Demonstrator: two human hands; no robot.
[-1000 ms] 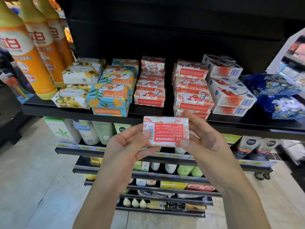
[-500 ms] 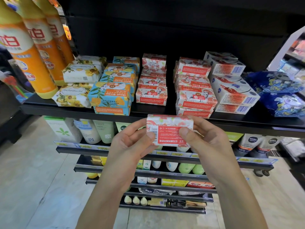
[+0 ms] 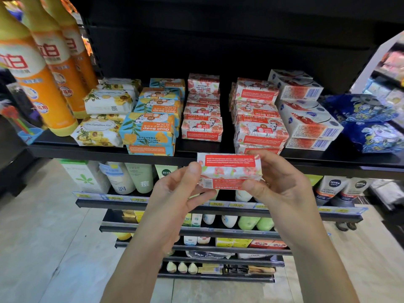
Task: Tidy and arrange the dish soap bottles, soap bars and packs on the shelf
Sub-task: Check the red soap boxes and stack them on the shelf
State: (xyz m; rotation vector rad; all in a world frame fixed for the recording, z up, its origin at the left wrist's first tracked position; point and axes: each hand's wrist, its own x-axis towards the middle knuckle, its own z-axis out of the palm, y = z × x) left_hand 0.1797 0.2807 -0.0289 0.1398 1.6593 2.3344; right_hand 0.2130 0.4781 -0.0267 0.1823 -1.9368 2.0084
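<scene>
Presently | left hand (image 3: 175,194) and right hand (image 3: 278,185) pinch 1 red soap bar (image 3: 229,171) by its ends, just before the shelf (image 3: 87,152) lip | step: placing | next: likely square it atop red stack (image 3: 260,132)

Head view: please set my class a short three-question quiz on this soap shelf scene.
1. True or false: the left hand and the right hand both hold one soap bar.
2. What stands at the far left of the shelf? A: orange bottles. B: green tubes. C: glass jars.
3. Fill the gap: the blue bars are labelled "Goat ____".

Key: 1 true; 2 A; 3 Soap.
</scene>
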